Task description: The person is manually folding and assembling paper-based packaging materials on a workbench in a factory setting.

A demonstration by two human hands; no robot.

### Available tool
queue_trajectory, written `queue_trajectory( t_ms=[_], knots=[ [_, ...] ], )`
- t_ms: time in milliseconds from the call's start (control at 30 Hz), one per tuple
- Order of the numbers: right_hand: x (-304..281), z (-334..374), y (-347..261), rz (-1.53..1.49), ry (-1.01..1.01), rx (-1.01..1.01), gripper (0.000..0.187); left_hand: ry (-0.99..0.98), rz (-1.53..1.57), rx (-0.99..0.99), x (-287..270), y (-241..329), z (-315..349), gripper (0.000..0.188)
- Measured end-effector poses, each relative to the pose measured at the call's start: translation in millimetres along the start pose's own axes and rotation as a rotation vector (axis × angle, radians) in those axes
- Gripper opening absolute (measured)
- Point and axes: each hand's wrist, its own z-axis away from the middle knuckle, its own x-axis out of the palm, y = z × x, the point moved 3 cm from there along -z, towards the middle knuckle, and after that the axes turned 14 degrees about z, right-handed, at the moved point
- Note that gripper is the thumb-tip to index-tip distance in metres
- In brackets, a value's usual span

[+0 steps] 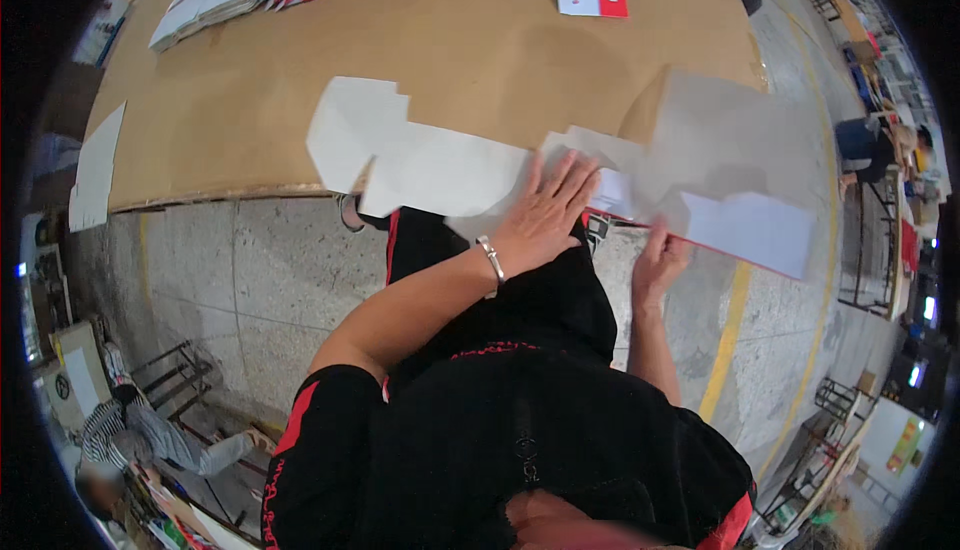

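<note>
"Folding, maybe?"

"Looks so: left hand [555, 198] lies flat on card [440, 165] at table [450, 60] edge, fingers slightly apart; right hand [660, 262] pinches flap [750, 228] (blurry!). Next probably needs a neat crease."

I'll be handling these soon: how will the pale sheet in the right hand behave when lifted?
The pale sheet probably flexes little, jutting past the table without obvious sag. It looks light for its size: the right hand grips one edge. Being thin, it may crease.
</note>
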Motion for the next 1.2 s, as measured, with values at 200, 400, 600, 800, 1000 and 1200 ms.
queue_trajectory(
  t_ms=[200,400,600,800,1000,1200],
  knots=[
    [16.4,-27.2,-58.3,0.187,0.059,-0.653,0.04,-0.135,0.163,0.078,11.7,-7.8,2.9,0.098],
    [36.6,-57.7,-28.1,0.261,-0.1,-0.793,0.045,-0.082,-0.151,-0.039,-66.3,-60.2,93.8,0.076],
    [40.4,-54.3,-29.9,0.245,-0.122,-0.702,0.044,0.078,0.053,0.03,-127.3,-104.9,126.1,0.043],
    [35.4,-52.1,-23.4,0.075,-0.118,-0.5,0.049,0.427,0.432,-0.379,-123.0,-115.7,94.8,0.015],
    [33.4,-49.7,-29.2,0.217,-0.253,-0.695,0.051,0.4,-0.153,-0.239,-98.9,-105.1,74.9,0.024],
    [54.4,-16.4,-92.9,0.399,-0.476,-0.949,0.059,0.175,-0.18,-0.161,-98.9,-70.4,72.9,0.083]
  ],
)
